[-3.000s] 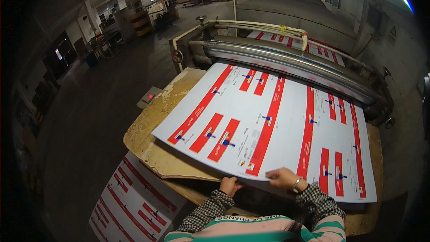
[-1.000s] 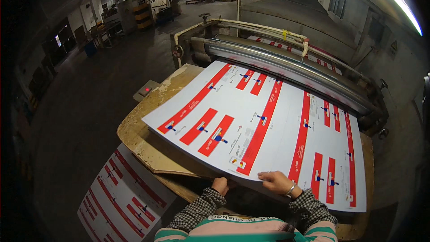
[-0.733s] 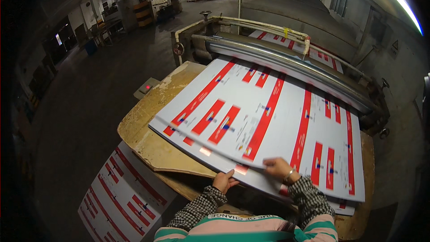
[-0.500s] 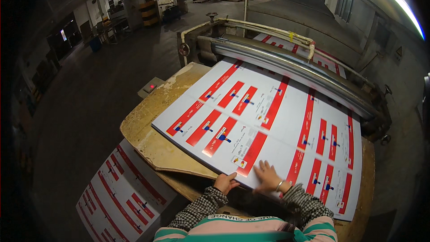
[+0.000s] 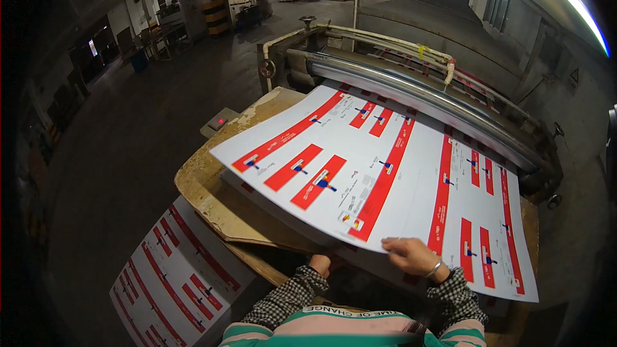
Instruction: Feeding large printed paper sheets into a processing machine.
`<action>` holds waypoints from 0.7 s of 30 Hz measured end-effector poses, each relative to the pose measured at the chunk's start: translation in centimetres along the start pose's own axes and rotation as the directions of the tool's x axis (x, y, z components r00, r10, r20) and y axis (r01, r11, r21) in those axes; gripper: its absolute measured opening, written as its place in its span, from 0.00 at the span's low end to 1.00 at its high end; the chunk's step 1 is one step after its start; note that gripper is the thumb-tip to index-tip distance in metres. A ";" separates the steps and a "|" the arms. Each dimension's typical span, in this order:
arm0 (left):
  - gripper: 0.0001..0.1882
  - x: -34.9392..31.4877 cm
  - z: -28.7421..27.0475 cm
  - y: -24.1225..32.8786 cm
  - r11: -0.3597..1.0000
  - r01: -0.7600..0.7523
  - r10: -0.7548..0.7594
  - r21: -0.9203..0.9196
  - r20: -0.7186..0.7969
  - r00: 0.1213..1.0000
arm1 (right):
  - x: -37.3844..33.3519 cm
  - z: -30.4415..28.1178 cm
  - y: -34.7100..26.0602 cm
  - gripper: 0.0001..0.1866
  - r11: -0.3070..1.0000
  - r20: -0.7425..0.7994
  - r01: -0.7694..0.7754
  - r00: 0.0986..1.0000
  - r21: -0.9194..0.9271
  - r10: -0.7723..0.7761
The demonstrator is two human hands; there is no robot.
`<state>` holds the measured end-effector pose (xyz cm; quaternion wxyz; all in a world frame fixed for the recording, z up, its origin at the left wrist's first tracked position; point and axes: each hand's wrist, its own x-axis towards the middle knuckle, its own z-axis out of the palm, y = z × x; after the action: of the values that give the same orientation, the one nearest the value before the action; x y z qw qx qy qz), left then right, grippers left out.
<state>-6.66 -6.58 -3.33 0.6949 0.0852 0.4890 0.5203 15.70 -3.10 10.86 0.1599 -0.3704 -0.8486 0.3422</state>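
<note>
A large white printed sheet (image 5: 411,167) with red bands and small blue figures slopes from the rollers toward me, its near edge raised. My right hand (image 5: 414,258), with a bracelet at the wrist, pinches that near edge, thumb on top. Lower and to the left, my left hand (image 5: 320,264) is by the edge of the table, below the raised sheet; its fingers are mostly hidden, so I cannot make out whether it holds anything. Beneath the raised sheet, more printed sheets lie on the worn wooden table (image 5: 196,170).
Metal rollers (image 5: 411,99) of a machine span the table's far side, with a pale pipe (image 5: 385,40) above them. At lower left lies another stack of printed sheets (image 5: 170,270). A small box with a red light (image 5: 221,121) sits beside the table.
The top sheet's near edge has risen off the stack, and its far part has passed toward the rollers. My right hand has gone from lying spread on the sheet to pinching its edge.
</note>
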 end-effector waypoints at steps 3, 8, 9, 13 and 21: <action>0.16 0.1 0.0 1.2 0.891 0.217 -0.183 0.399 -0.120 0.976 | -1.0 3.0 2.9 0.13 0.993 0.096 -0.104 0.991 0.063 0.097; 0.12 0.0 1.2 0.7 1.000 0.018 -0.019 0.013 0.068 0.998 | -0.4 4.3 5.9 0.16 0.961 0.207 -0.239 0.956 0.140 0.208; 0.14 0.3 -0.2 0.4 0.997 0.039 -0.045 0.066 0.095 0.994 | 0.3 4.7 6.9 0.16 0.956 0.221 -0.252 0.951 0.151 0.216; 0.16 -0.1 0.4 0.9 0.995 0.031 -0.041 0.100 0.100 0.994 | 4.3 3.4 9.6 0.16 0.932 -0.235 -0.362 0.908 -0.018 0.348; 0.16 -0.3 0.9 0.7 0.991 0.047 -0.059 0.126 0.098 0.993 | 1.6 8.0 5.9 0.50 0.854 0.210 -0.085 0.952 -0.513 0.221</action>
<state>-6.40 -6.15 -2.25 0.7258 0.1411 0.4865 0.4655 13.47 -2.73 1.03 -0.0822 -0.4175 -0.8890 0.1689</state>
